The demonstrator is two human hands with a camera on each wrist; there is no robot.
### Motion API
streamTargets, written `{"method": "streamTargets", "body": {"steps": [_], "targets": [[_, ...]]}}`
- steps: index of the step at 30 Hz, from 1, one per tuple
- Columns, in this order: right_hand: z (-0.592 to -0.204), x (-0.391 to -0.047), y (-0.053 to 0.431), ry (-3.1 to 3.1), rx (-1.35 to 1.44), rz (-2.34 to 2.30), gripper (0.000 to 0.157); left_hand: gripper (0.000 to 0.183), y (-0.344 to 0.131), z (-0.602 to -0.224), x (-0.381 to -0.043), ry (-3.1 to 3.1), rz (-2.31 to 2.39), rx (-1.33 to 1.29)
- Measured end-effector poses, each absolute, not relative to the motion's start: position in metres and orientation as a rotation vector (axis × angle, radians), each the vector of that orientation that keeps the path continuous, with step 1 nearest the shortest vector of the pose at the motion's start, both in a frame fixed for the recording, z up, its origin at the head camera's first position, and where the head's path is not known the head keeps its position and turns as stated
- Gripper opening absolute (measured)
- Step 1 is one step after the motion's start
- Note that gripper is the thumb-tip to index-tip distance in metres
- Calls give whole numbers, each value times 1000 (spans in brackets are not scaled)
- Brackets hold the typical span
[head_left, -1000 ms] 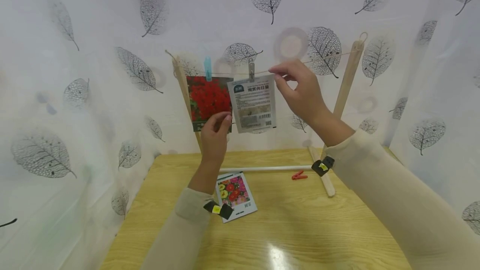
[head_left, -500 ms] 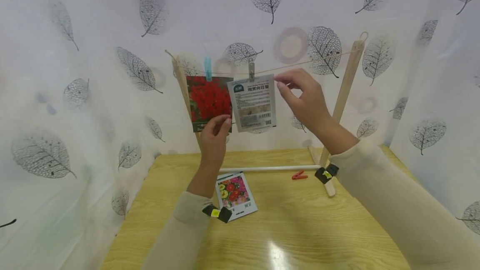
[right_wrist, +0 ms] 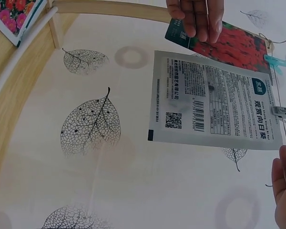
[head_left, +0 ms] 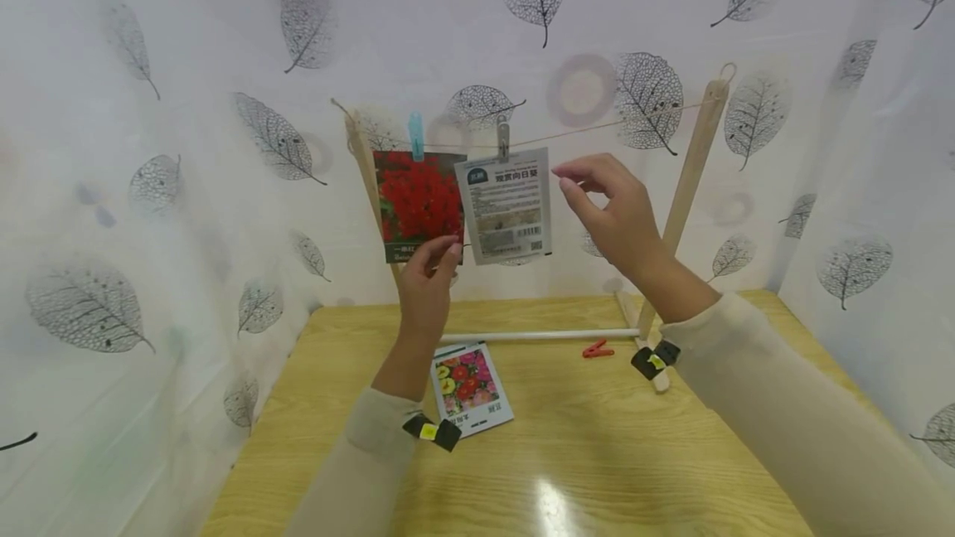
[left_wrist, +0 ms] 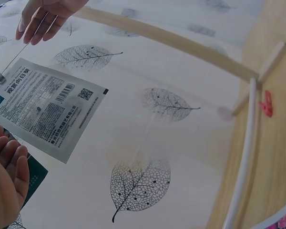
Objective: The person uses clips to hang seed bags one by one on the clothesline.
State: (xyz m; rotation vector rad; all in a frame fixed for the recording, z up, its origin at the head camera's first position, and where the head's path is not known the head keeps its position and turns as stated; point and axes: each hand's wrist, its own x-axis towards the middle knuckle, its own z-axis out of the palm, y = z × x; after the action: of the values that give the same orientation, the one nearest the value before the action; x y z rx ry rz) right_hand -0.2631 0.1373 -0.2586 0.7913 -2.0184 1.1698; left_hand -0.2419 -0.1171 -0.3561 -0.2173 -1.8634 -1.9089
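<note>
Two seed packets hang from a thin string (head_left: pixel 589 131). A blue clothespin (head_left: pixel 415 139) holds the packet with red flowers (head_left: pixel 419 193), and a grey clothespin (head_left: pixel 503 137) holds the silver-white packet (head_left: pixel 509 210), its printed back facing me. My left hand (head_left: pixel 425 288) is at the red packet's lower right corner with loosely bent fingers; whether they touch it cannot be told. Just right of the silver packet's upper edge, my right hand (head_left: pixel 622 218) hovers with relaxed fingers and holds nothing. In the right wrist view a gap separates it from the silver packet (right_wrist: pixel 214 100).
A third packet with mixed flowers (head_left: pixel 470 388) lies on the wooden table (head_left: pixel 597 454). Near the right foot of the frame is a red clothespin (head_left: pixel 598 349). A white rod (head_left: pixel 537 336) crosses low between the wooden posts, the right post (head_left: pixel 690 172) standing behind my right arm.
My right hand has left the string beside the grey clothespin and moved down and slightly right, away from the packet. My left hand has dropped slightly. Both packets still hang.
</note>
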Motion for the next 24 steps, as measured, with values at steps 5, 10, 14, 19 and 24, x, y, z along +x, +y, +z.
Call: {"method": "streamTargets", "body": {"steps": [5, 10, 14, 19, 24], "targets": [[-266, -260, 137, -2033, 787, 1179, 19, 27, -117, -359, -240, -1850, -1908, -242], [-272, -258, 139, -2050, 776, 1175, 20, 26, -116, -360, -238, -1841, -1918, -242], [-279, -257, 141, -2058, 774, 1185, 20, 27, -117, -362, -236, -1848, -1927, -222], [-287, -255, 144, -2067, 761, 1193, 21, 28, -117, -364, -235, -1857, -1945, -204], [-293, -254, 147, -2070, 761, 1215, 21, 27, -117, -364, -233, -1858, -1946, -183]]}}
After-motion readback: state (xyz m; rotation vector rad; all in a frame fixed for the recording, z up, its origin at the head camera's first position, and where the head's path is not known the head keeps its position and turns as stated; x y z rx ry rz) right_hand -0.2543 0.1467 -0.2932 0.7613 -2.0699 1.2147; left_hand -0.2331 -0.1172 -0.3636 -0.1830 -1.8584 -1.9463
